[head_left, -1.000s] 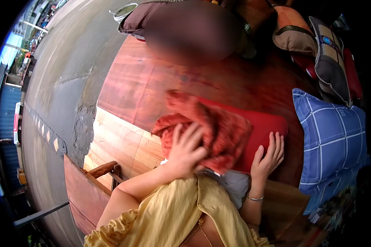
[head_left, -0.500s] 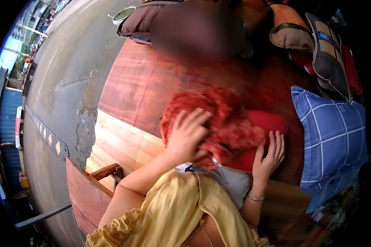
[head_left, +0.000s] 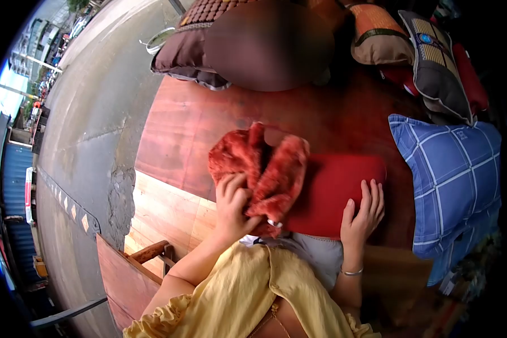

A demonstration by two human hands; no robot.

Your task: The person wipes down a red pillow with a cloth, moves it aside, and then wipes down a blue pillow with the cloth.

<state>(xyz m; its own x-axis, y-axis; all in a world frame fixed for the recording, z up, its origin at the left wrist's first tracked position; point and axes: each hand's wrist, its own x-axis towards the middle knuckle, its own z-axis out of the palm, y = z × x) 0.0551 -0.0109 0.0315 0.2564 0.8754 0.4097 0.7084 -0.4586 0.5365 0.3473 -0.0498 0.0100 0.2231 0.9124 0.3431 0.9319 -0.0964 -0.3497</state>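
Note:
A red plush cover (head_left: 284,177), bunched up with its folds standing, is gripped along its near edge by my left hand (head_left: 232,205), fingers curled into the fabric. Beside it to the right, and partly under it, lies a smooth red cushion (head_left: 341,194) close to my lap. My right hand (head_left: 365,211) rests on that cushion's right end, fingers stretched and lying flat, holding nothing. A small white spot, too small to name, shows at the cover's near edge.
A reddish wooden table (head_left: 174,121) spreads ahead. A blue checked pillow (head_left: 456,180) stands at right, with a dark patterned pillow (head_left: 442,73) and an orange-brown one (head_left: 380,42) behind. A maroon pillow (head_left: 183,59) sits at the far edge; a wooden chair (head_left: 127,276) is left.
My left hand has drawn the plush cover leftward and toward me, baring more of the red cushion. My right hand stays at the cushion's right end.

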